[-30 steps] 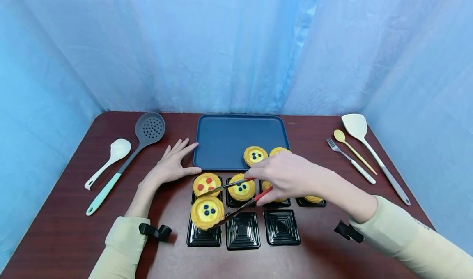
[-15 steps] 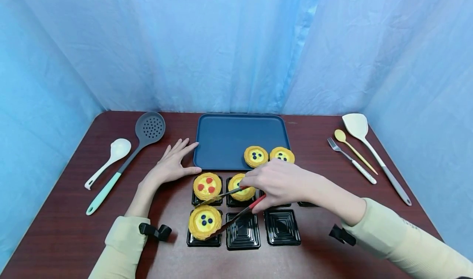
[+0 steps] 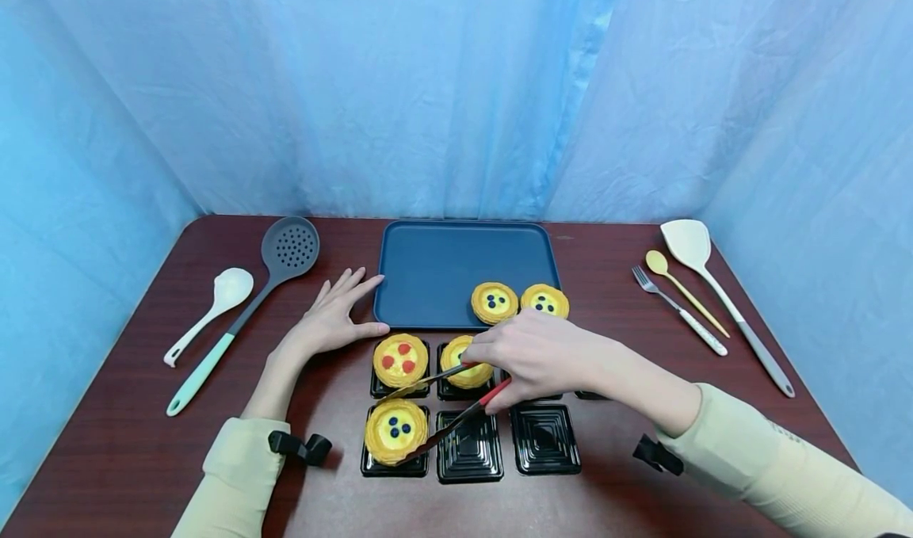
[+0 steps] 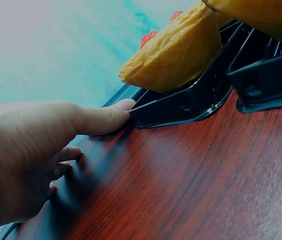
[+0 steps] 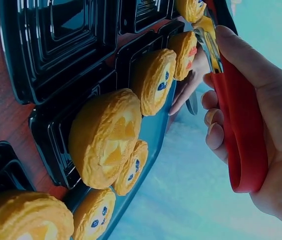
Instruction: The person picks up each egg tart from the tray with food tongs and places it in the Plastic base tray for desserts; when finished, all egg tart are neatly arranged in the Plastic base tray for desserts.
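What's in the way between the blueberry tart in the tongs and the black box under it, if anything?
Nothing that I can see. The blueberry tart is right over the front left black box, with the tongs at its edges. Whether its bottom already touches the box is hidden.

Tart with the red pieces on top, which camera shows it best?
The head view: it shows the tart from above, with all three red pieces in sight. The left wrist view gets closer but from the side, two red pieces peeking over the edge. The right wrist view shows it small and side-on.
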A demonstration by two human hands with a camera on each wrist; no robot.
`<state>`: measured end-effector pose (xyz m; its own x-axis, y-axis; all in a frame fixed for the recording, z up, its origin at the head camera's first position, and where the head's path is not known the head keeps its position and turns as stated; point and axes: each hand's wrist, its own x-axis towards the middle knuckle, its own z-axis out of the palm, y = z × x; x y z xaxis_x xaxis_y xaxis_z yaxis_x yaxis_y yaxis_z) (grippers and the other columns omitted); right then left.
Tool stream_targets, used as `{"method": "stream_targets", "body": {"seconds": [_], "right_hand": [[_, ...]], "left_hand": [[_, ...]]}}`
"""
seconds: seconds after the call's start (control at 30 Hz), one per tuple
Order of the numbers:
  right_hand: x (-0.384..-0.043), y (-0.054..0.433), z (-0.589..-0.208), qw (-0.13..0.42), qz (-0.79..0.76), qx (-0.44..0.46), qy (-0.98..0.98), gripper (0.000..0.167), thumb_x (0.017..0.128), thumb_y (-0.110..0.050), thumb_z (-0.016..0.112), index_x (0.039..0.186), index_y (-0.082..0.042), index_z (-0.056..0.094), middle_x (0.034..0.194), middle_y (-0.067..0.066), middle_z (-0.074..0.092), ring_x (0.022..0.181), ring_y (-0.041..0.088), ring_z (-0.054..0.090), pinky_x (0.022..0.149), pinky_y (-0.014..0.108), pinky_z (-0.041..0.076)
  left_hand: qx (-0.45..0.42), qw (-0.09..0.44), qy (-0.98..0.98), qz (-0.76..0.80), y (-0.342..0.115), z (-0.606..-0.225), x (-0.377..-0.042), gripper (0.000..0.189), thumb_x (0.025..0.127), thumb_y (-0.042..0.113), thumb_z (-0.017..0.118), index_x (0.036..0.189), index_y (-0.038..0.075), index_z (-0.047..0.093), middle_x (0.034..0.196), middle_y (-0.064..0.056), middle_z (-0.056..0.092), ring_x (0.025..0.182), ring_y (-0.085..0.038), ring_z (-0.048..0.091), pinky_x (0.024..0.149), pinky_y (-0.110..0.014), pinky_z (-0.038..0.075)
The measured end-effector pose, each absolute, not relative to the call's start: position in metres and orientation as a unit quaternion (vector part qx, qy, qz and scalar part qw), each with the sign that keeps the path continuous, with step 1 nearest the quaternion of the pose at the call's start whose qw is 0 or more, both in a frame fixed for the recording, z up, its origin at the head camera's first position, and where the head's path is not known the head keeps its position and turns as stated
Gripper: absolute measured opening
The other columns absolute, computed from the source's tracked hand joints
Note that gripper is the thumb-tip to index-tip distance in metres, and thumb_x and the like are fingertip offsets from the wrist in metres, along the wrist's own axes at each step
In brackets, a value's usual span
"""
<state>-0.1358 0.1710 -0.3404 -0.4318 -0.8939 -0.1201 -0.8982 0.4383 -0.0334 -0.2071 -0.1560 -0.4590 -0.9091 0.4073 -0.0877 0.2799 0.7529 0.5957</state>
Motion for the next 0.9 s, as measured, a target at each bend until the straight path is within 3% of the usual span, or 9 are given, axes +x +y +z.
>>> {"method": "stream_targets", "body": {"seconds": [0.9], "right_hand": [[-0.1357,0.1694,-0.3445,0.069,0.022,-0.521,0.851,0.054,0.082,-0.061,0.079,0.119,-0.022,0.07,0.106,-0.008,0.077,0.063,-0.001,0.045,0.049,0.016,0.03]], "left_hand": [[0.184,0.107,0.93,0.301,-0.1562,-0.4587,-0.2062,0.088,0.091,0.045,0.076,0.164,0.02,0.032,0.173,-0.02,0.014,0.162,-0.043,0.003,0.129,-0.064,-0.003]]}}
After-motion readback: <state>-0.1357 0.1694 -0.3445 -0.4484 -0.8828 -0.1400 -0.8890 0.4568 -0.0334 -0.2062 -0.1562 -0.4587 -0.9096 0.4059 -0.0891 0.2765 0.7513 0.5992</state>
